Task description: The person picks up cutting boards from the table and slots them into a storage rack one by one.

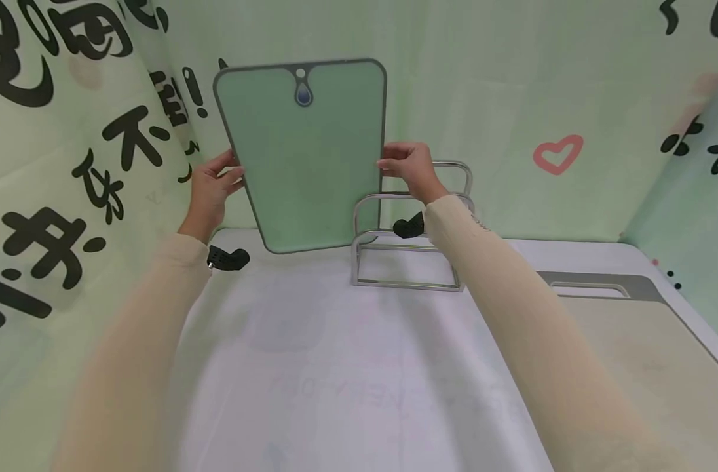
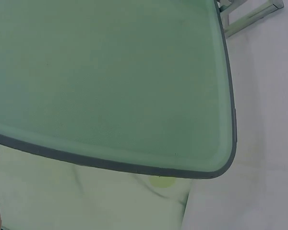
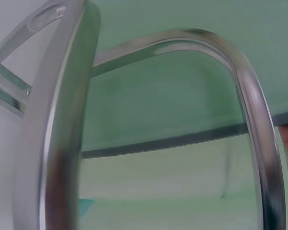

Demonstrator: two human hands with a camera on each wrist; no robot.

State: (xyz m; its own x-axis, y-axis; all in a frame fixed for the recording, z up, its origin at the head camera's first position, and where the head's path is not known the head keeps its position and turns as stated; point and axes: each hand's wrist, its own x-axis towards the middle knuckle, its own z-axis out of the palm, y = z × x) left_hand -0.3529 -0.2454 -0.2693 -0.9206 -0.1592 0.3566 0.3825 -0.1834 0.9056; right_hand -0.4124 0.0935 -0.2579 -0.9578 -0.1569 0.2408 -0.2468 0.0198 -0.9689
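Both hands hold up a green cutting board with a dark grey rim and a drop-shaped mark below a small hole at its top. My left hand pinches the left side edge and my right hand pinches the right one. The board stands nearly upright, tilted a little. Its lower right part is behind a shiny metal rack of bent bars. In the right wrist view, the rack's bars cross in front of the board. The left wrist view shows the board's rounded corner.
A beige cutting board with a grey handle end lies flat at the right of the white table. Pale green curtains with black characters and a red heart hang behind and at both sides.
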